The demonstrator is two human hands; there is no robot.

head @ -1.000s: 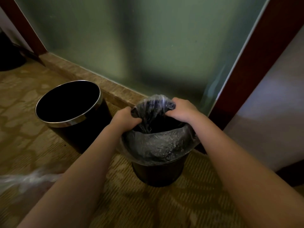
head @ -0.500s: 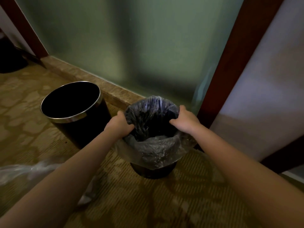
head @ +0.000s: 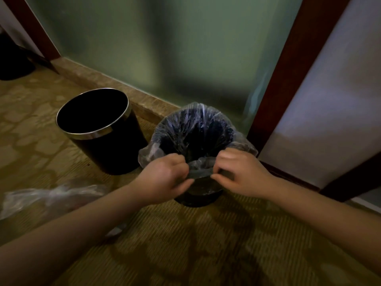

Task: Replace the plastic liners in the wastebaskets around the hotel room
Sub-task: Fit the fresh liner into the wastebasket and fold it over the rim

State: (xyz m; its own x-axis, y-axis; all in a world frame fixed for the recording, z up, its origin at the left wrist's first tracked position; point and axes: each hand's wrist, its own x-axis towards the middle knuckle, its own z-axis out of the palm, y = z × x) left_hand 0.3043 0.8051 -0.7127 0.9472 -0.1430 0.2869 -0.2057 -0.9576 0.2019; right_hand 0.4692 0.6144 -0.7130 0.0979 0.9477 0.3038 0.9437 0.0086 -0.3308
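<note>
As the left hand [head: 165, 178] and right hand [head: 239, 174] pinch the liner [head: 198, 129] at its near edge, fingers [head: 228, 156] curled on plastic, likely to cuff it over the rim, the lined wastebasket [head: 198, 200] stands on carpet [head: 185, 244] beside 1 bare wastebasket [head: 107, 153].

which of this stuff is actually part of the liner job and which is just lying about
Job: left hand and right hand pinching the liner at its near edge; lined wastebasket; bare wastebasket; loose plastic on the carpet, probably another liner.
Just there: glass panel; wooden frame; dark shape far left.
</note>
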